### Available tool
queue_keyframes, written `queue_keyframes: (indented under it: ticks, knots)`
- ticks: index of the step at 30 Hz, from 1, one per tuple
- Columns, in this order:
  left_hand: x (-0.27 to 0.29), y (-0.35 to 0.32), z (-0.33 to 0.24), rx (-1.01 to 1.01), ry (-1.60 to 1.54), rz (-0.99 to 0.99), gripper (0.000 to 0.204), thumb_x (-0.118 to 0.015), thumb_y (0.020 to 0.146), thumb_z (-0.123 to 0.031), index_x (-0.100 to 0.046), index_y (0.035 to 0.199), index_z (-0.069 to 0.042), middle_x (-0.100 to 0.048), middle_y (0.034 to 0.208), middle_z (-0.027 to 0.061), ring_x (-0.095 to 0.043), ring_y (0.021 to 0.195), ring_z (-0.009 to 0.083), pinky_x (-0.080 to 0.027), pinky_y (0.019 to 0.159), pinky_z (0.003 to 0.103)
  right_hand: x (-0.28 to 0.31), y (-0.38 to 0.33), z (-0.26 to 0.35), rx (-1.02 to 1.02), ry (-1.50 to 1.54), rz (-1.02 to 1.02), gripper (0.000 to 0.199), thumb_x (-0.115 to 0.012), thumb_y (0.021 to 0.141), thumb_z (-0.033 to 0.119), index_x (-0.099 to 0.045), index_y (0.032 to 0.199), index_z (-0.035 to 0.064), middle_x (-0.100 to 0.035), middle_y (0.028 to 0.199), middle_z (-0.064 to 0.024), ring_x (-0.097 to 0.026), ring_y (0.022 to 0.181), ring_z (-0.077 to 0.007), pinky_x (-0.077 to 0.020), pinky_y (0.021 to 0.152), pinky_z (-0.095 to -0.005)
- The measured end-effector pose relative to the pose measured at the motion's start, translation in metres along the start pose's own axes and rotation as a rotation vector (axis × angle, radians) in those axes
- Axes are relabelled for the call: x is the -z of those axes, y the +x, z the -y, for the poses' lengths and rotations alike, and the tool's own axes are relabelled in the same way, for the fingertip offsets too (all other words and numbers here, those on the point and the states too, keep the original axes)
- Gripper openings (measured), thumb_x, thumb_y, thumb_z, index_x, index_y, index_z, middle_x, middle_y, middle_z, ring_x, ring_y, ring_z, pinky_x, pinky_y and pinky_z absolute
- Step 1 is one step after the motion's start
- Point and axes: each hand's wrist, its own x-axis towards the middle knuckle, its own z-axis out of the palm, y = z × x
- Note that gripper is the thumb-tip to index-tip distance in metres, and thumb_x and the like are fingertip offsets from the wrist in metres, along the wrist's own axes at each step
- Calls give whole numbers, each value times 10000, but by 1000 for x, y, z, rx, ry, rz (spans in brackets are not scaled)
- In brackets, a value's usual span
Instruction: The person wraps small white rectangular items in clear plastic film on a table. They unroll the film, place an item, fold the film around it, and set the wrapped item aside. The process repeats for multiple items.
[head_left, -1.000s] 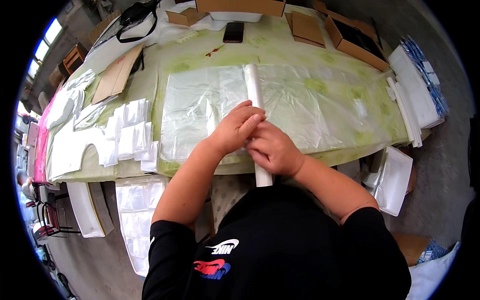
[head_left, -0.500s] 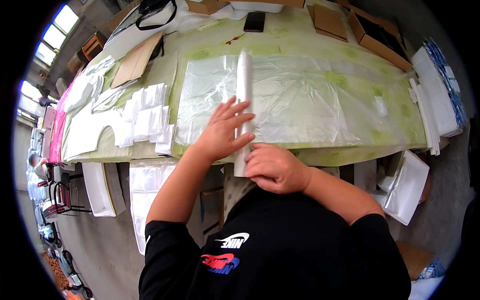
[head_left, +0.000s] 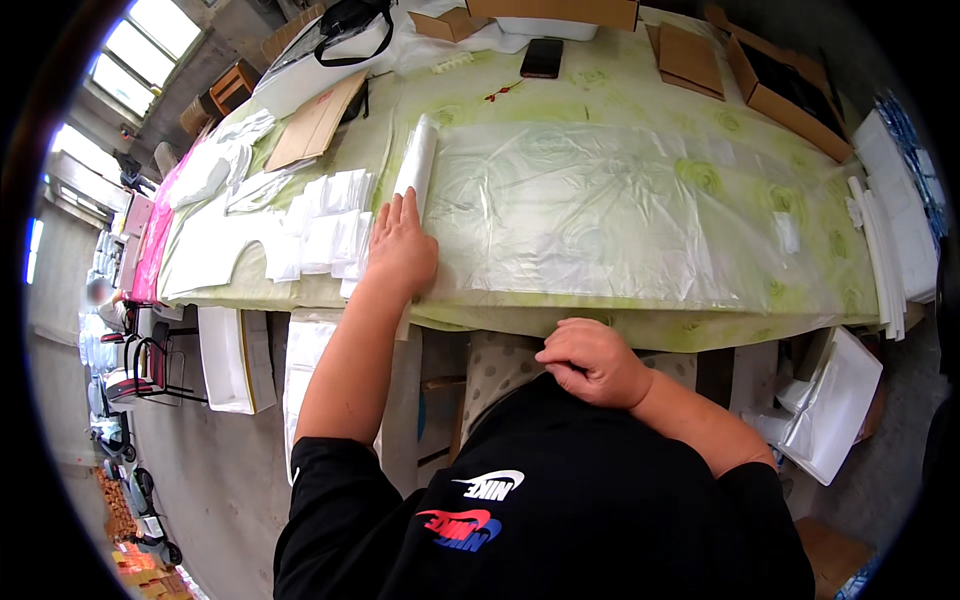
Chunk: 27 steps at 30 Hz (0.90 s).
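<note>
Now left hand [head_left: 402,250] lies flat, open, on one white roll [head_left: 415,170] at the plastic sheet's [head_left: 600,215] left edge; right hand [head_left: 592,362] curls empty below the table's [head_left: 620,325] near edge.

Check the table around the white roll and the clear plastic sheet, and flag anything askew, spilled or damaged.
Nothing is spilled or visibly torn. The clear plastic sheet lies wrinkled over the green patterned tablecloth. The left hand presses flat on the rolled white plastic tube at the sheet's left edge. The stack of white folded pieces beside it looks uneven. The right hand sits off the table.
</note>
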Motion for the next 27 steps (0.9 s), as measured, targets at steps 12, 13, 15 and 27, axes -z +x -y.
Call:
queue_keyframes:
  ticks: [12,13,15,27]
  knots:
    - [20,13,9,107,-890,36,705,-577,979,-290,-308,1606,-109,-669,1317,198,-655,1042,290,-545,916,401,11,-13,1,-208,88,-39,221,-714,856,-8,-705,1074,32,-712,1002,-103,-688,912,-253,-550,890,-370]
    - [19,3,-9,93,-1200,77,664,-569,995,-281,-339,1595,-115,-673,1305,200,-675,944,255,-559,873,388,9,-14,3,-280,102,-65,233,-707,873,-1,-700,1104,29,-712,1033,-96,-688,927,-231,-550,894,-358]
    - [13,-18,-50,220,-1743,212,516,-490,1029,-238,-440,1514,-69,-688,1255,159,-610,837,166,-559,752,335,0,-15,2,-550,488,-62,578,-652,955,35,-443,1493,63,-570,1343,-93,-621,1115,-169,-518,985,-329]
    - [-40,-77,-155,-36,-1552,154,880,-640,914,-80,-154,1647,-104,-439,1481,271,-544,1283,336,-528,963,444,22,-7,42,-804,597,-117,1044,-735,875,82,-52,1662,137,-569,1295,-185,-613,1097,-207,-517,952,-356]
